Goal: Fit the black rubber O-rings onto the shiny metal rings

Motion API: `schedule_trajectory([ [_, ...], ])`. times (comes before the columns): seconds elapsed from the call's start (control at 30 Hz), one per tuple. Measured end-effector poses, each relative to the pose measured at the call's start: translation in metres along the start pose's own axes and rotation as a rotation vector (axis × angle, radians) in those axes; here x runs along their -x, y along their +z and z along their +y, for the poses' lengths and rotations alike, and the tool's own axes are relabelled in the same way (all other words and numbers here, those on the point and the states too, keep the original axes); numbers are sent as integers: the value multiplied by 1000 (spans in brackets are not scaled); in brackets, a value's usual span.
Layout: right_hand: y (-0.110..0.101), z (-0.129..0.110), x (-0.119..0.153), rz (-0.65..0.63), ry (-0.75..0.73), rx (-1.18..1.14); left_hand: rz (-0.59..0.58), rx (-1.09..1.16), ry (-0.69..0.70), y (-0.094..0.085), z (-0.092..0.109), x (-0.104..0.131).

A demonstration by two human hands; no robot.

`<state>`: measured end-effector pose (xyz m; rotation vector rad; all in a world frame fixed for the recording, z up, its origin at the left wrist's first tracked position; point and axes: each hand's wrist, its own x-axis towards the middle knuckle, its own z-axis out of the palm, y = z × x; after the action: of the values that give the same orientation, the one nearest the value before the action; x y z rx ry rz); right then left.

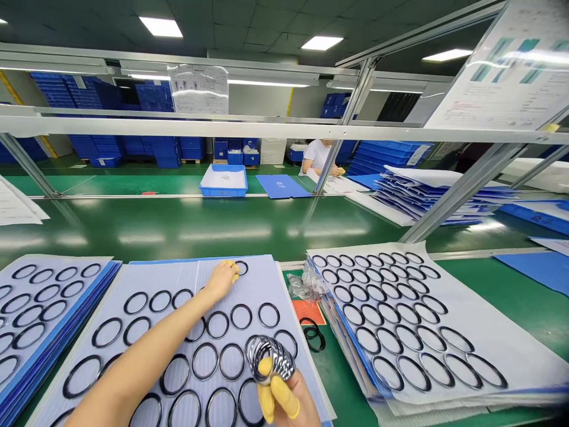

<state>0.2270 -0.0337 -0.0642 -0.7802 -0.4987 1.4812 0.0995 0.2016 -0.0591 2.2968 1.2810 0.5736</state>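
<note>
My left hand (224, 277), with yellow covers on its fingertips, reaches to the far edge of the middle sheet (178, 274). Its fingers are closed on a black ring (242, 268) lying at that edge. Near the sheet's right side, my right hand (284, 397) grips a stack of shiny black rings (270, 359) between yellow-covered fingers. Rows of black rings (205, 360) lie flat on the sheet around and below both hands. My left forearm hides some of these rings.
Stacked sheets with rings lie at left (53, 279) and right (471, 308). Loose rings (315, 339), an orange card (306, 311) and clear plastic (306, 283) sit between stacks. A metal post (462, 184) slants at right. Beyond the bench, a person (316, 157) sits near a blue tray (223, 191).
</note>
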Motion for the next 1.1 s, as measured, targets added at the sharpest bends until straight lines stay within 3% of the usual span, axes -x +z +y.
schedule_trajectory([
  [0.1,-13,-3,2,16,-19,47,38,172,-37,-3,8,3],
  [0.2,-21,-10,2,57,-48,37,48,419,-53,-12,29,24],
  [0.37,-9,-17,-2,23,-46,-31,-41,830,-83,-42,77,78],
  [0.53,3,-12,-7,-133,-16,-45,-149,1254,-211,-63,109,112],
  [0.7,7,-8,-6,-320,-52,-66,-226,1499,-286,-68,116,121],
  [1.1,26,-16,2,-334,-22,-19,-259,1529,-238,-65,114,134],
])
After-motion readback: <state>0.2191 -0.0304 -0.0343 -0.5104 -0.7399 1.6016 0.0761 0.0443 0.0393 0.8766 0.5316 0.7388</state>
